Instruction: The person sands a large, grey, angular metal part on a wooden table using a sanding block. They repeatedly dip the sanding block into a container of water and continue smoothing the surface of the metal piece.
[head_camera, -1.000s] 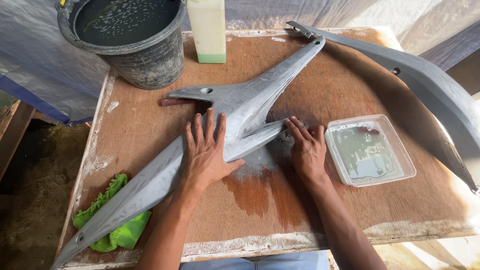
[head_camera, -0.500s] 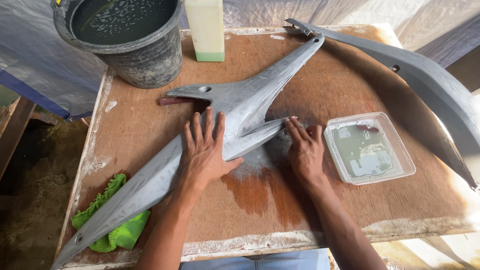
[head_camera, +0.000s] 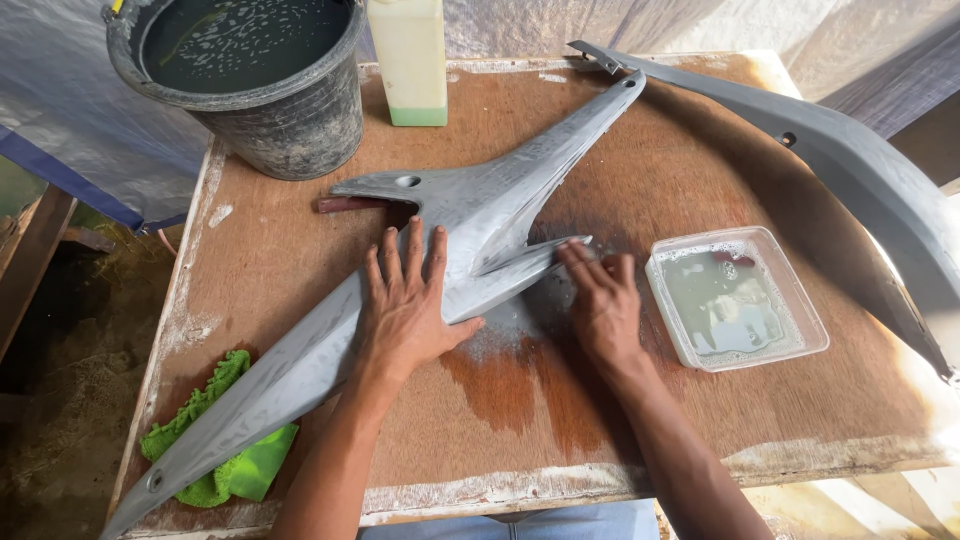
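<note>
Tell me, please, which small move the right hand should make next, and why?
Probably rub the right hand along the side fin of the grey panel: its fingers already press there, the wood beside is wet, and the left hand lies flat on the panel.

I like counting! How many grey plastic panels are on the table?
2. One long forked grey panel lies across the middle of the table under both hands. Another curved grey panel lies along the far right edge. Others may be out of view.

We press left hand (head_camera: 405, 305) down flat, fingers spread wide. Right hand (head_camera: 605, 300) lies flat too, fingers together, arms reaching forward.
</note>
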